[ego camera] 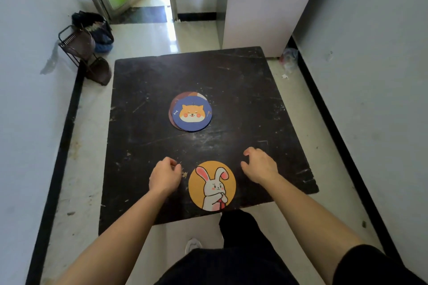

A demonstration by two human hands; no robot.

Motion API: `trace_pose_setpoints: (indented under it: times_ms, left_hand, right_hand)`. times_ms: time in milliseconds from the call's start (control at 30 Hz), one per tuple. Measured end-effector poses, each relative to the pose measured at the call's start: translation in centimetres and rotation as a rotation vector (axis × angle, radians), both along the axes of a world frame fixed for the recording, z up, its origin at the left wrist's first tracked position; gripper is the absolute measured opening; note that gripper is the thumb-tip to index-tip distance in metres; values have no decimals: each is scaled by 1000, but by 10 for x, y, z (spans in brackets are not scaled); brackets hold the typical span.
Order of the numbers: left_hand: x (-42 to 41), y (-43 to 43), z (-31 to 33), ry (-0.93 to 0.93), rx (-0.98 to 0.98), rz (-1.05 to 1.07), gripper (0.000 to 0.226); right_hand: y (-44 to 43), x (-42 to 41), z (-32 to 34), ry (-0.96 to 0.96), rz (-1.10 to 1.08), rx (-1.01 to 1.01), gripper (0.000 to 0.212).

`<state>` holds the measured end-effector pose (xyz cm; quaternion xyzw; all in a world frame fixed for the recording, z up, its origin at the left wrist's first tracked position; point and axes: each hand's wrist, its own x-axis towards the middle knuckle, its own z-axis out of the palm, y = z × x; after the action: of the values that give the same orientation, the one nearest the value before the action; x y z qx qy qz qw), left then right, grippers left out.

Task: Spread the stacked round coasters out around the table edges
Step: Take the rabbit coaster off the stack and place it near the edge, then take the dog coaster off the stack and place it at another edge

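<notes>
Near the middle of the black table (243,81) sits the stack of coasters (191,112), a blue dog-face one on top and a couple of brownish ones peeking out behind it. One orange rabbit coaster (212,185) lies flat by itself at the near edge. Left hand (165,174) hovers just left of the rabbit, fingers loosely curled, holding nothing. Right hand (259,164) is just right of it, fingers spread and bent, also empty. Off by the far-left wall there's a dark wire basket (80,45).
</notes>
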<state>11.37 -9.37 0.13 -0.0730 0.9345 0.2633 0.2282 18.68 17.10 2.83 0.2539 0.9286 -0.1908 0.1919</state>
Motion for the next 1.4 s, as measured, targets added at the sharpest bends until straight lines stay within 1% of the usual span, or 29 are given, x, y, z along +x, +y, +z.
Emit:
trace_pose_setpoints:
  times_ms: [100,267,400,467,533,600,633,700,767,933,1000,1067,1100,1167,1233,1300,1400]
  left_hand:
    - [-27,17,-3,-18,59,75,31]
    - [-85,47,-18,-51,111,151,47]
    - [-127,68,-30,-81,109,117,57]
    - [-142,78,-34,-124,92,149,60]
    - [-147,86,-37,-161,87,192,58]
    - [-147,91,-37,-168,81,210,56]
    - [-145,92,-36,-171,88,224,56]
    - [-140,95,-29,-189,125,271,56]
    - [-133,96,-19,-210,165,302,55]
    - [-113,104,13,-198,266,375,52]
    - [-104,109,26,-186,347,431,59]
    - [-92,117,38,-162,448,451,58]
    - [-84,123,43,-150,515,462,54]
    - [-66,139,49,-133,628,462,35]
    - [-45,158,57,-124,661,431,20]
    - [-26,176,64,-106,650,407,14]
    - [-3,205,82,-53,648,382,12]
  right_hand:
    - [6,-36,-6,6,3,-97,42]
    - [8,-117,-34,3,28,-330,49]
    - [2,-179,-54,34,-72,-531,62]
    - [0,-203,-64,33,-130,-599,66]
    - [-2,-218,-73,22,-176,-642,65]
    - [-4,-224,-79,44,-248,-663,53]
    - [-4,-225,-80,61,-278,-671,43]
    - [-3,-222,-79,92,-265,-674,23]
    - [0,-217,-70,122,-213,-692,15]
    - [29,-190,-29,155,-240,-832,10]
    - [46,-170,-10,170,-225,-866,12]
    - [62,-146,9,198,-213,-909,16]
    - [71,-133,17,212,-201,-918,17]
    - [89,-107,30,242,-179,-897,17]
    - [110,-84,41,282,-184,-842,15]
    - [130,-66,47,318,-229,-786,15]
    - [157,-46,54,381,-285,-737,21]
